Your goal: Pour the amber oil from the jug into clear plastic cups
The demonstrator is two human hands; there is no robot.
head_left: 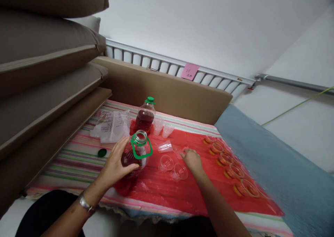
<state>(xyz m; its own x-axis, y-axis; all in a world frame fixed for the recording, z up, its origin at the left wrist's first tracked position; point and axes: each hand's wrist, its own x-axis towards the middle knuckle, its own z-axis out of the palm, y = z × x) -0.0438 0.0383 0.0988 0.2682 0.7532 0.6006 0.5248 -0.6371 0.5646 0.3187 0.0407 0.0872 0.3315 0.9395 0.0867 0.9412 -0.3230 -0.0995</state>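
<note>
My left hand is wrapped round the side of an uncapped clear jug of dark red liquid, which has a green handle ring at its neck. The fingers of my right hand are closed on the rim of a clear plastic cup, faint against the red sheet. Two upright clear cups, one beside the other, stand between my hands. Another clear cup lies on its side just behind them. A green cap rests left of the jug.
A capped second jug stands behind, beside stacked cups. Several cups with amber-looking contents line the right side of the red sheet. A plastic bag lies at left. Cushions tower on the left; a brown panel closes the back.
</note>
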